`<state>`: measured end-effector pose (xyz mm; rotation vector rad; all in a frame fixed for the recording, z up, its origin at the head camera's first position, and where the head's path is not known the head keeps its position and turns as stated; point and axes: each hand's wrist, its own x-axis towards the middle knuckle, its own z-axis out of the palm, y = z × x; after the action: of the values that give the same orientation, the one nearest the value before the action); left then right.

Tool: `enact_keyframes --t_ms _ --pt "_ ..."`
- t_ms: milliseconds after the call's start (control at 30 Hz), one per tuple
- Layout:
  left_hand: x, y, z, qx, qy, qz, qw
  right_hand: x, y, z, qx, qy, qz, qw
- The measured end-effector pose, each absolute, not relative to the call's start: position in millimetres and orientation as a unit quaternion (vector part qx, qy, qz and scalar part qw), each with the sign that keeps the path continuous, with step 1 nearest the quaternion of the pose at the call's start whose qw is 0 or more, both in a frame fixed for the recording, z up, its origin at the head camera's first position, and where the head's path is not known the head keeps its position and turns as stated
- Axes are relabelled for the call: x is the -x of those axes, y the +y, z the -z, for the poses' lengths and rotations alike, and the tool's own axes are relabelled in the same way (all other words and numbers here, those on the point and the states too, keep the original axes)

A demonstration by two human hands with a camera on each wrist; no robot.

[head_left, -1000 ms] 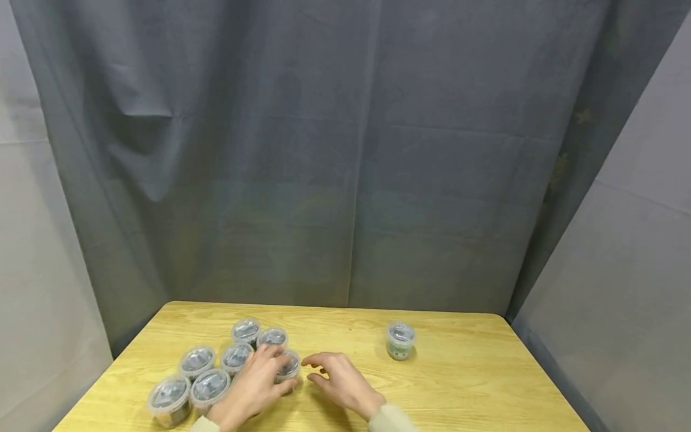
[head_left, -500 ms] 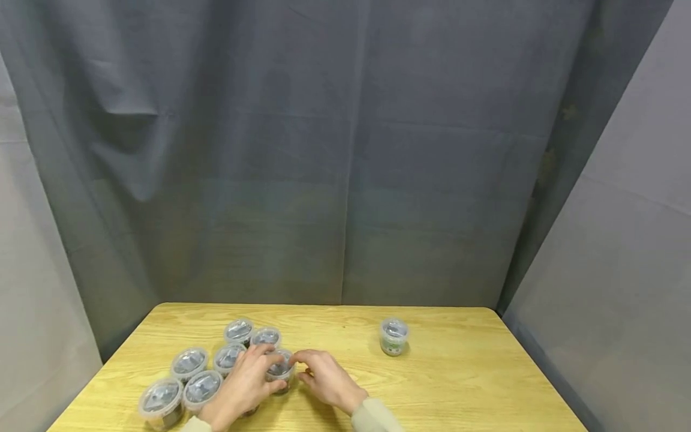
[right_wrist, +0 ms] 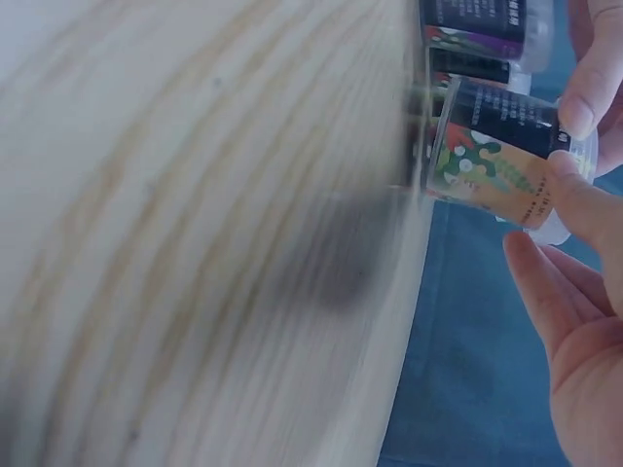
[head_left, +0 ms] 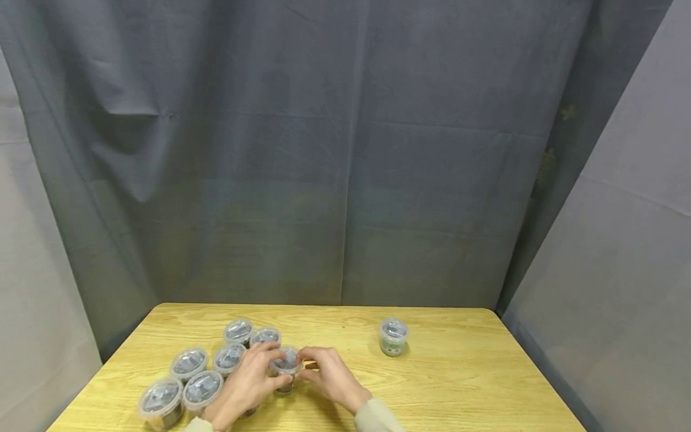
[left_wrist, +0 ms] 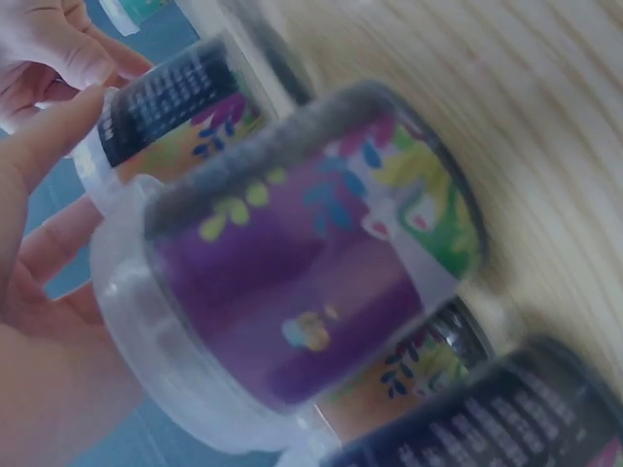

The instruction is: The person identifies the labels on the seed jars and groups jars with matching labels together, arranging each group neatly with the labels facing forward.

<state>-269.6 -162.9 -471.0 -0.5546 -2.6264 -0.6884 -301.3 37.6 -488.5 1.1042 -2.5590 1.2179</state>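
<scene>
Near the middle front of the table, a small clear-lidded plastic tub stands between both hands. Its label, orange and black, shows in the right wrist view, where the tub leans slightly. My left hand holds the lid's left side with thumb and fingers. From the right, my right hand pinches the lid rim between thumb and fingers. Close to the left wrist camera stands a purple-labelled tub, mostly hidden under the left hand in the head view. Whether the held tub touches the table, I cannot tell.
Several matching lidded tubs, among them a front-left tub and a back tub, stand grouped left of the hands. A lone tub stands at the right back of the wooden table. Grey curtains hang behind.
The right hand has come left to the tub and now grips its lid with the left hand. The tub has shifted slightly right from the group. The head view has turned slightly right.
</scene>
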Motion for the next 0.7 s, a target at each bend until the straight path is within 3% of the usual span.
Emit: enact_keyframes --t_ms 433,700 --pt "269.6 -140.3 472.5 0.145 -0.907 0.332 0.214 299.1 57.9 484.6 -0.338 -0.821 -0.452 0.090" --pt "269.1 -124.8 473.4 0.098 -0.891 0.397 0.195 302.1 69.2 480.0 -0.317 -0.819 -0.469 0.098"
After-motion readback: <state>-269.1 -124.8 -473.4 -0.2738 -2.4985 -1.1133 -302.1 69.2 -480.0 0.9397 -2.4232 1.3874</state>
